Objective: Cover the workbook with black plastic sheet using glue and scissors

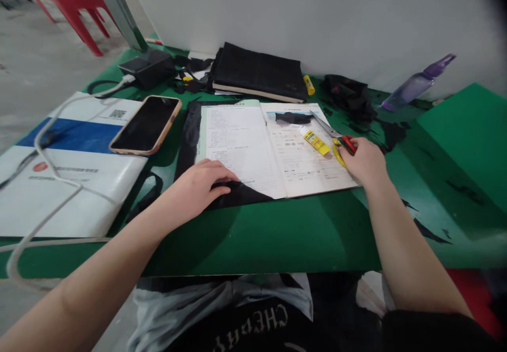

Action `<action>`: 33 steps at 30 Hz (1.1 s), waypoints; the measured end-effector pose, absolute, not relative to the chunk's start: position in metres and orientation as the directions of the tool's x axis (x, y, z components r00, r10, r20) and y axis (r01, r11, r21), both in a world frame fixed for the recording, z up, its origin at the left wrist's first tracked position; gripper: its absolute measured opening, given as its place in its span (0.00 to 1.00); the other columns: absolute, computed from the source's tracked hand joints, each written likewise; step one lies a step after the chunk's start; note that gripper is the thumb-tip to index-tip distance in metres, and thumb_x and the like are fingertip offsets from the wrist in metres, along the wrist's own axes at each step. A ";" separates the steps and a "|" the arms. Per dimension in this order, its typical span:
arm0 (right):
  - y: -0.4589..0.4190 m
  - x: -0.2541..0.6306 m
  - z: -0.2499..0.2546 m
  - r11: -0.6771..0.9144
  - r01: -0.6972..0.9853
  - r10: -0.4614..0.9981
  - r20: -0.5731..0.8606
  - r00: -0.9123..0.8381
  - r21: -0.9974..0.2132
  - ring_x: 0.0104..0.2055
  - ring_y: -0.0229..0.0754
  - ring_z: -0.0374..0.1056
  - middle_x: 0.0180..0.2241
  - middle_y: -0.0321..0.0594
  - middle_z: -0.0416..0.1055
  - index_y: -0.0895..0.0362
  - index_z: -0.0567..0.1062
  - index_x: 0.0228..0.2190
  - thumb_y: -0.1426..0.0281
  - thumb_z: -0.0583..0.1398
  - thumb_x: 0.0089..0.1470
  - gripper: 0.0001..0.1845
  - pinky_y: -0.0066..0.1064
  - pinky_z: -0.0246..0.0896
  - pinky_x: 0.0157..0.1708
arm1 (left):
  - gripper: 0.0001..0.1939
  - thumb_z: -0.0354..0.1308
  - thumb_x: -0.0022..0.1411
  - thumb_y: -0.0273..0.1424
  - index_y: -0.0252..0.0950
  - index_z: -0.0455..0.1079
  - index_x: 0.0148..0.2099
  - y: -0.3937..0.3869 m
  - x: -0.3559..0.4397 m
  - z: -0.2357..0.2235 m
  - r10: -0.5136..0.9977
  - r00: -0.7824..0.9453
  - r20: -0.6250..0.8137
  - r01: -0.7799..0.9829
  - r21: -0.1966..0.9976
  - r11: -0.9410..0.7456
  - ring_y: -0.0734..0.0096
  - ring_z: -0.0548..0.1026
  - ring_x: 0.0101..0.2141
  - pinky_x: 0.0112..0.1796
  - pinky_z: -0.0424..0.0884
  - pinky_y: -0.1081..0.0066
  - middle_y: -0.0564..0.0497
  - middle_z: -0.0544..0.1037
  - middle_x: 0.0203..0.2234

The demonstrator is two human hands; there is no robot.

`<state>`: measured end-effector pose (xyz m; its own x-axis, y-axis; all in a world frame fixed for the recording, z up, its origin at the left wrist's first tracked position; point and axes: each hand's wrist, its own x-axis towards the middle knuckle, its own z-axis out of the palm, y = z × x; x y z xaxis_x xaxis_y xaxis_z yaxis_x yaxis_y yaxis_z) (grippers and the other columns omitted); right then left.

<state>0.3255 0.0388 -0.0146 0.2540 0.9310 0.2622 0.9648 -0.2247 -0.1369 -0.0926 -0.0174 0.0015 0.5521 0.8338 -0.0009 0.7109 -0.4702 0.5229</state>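
An open booklet [237,140] lies on a black sheet [186,146], which shows along its left side and at its lower left corner. My left hand [204,183] is closed at that corner, thumb and forefinger on a folded flap of the black sheet. On the right, my right hand [366,164] grips scissors [330,130] by their red and yellow handles. The steel blades point away over the right page, closed or nearly so. Beside them on that page are a yellow glue stick [316,140] and a black scrap [293,118].
A phone [148,124] rests on a white and blue folder [75,183] crossed by a white cable [51,167]. Behind the booklet are a black-covered book [259,72], a yellow cap [309,84], crumpled black material [350,95] and a purple spray bottle [415,85]. A black box [148,69] stands back left.
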 end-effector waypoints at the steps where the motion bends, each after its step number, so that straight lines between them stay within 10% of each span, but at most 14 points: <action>1: 0.039 0.325 -0.015 -0.202 0.972 0.930 0.287 0.229 -0.121 0.46 0.57 0.66 0.42 0.55 0.71 0.61 0.71 0.44 0.57 0.55 0.54 0.23 0.47 0.61 0.43 | 0.11 0.54 0.63 0.34 0.42 0.72 0.47 -0.017 -0.093 0.001 0.828 0.561 -0.011 0.707 0.527 -0.472 0.62 0.69 0.44 0.46 0.66 0.62 0.50 0.75 0.40; 11: 0.032 0.285 -0.011 0.296 0.955 0.855 0.454 -0.252 -0.027 0.49 0.52 0.64 0.46 0.47 0.68 0.57 0.73 0.42 0.55 0.58 0.52 0.22 0.49 0.52 0.56 | 0.14 0.50 0.65 0.30 0.43 0.68 0.51 -0.017 -0.092 0.002 0.793 0.609 0.014 0.680 0.506 -0.531 0.61 0.67 0.47 0.49 0.63 0.58 0.49 0.71 0.46; 19: 0.026 0.275 -0.008 0.291 0.919 0.840 0.530 -0.112 -0.266 0.49 0.52 0.67 0.44 0.46 0.73 0.55 0.75 0.41 0.64 0.61 0.51 0.15 0.49 0.60 0.52 | 0.06 0.51 0.63 0.28 0.39 0.69 0.40 -0.016 -0.091 0.002 0.787 0.616 -0.021 0.673 0.532 -0.513 0.62 0.66 0.46 0.48 0.63 0.59 0.49 0.70 0.44; 24: 0.014 0.250 0.008 0.334 0.407 0.881 0.435 0.186 -0.850 0.42 0.46 0.73 0.41 0.43 0.75 0.54 0.74 0.37 0.59 0.62 0.52 0.13 0.43 0.69 0.46 | 0.04 0.52 0.63 0.27 0.39 0.68 0.37 -0.015 -0.091 0.004 0.769 0.639 0.019 0.633 0.555 -0.540 0.64 0.67 0.44 0.47 0.63 0.62 0.51 0.72 0.41; 33: -0.006 0.146 0.030 -0.014 -0.345 0.994 0.026 -0.110 -0.938 0.27 0.34 0.62 0.23 0.32 0.62 0.54 0.67 0.24 0.70 0.58 0.45 0.02 0.32 0.62 0.33 | 0.05 0.51 0.63 0.25 0.37 0.66 0.35 -0.012 -0.091 0.006 0.727 0.686 0.017 0.606 0.541 -0.584 0.65 0.68 0.41 0.42 0.63 0.65 0.51 0.73 0.35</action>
<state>0.1459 -0.0060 0.0296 -0.1102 0.9936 0.0260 -0.3450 -0.0137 -0.9385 -0.0911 -0.0121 0.0061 0.6859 0.7275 0.0170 0.6057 -0.5838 0.5406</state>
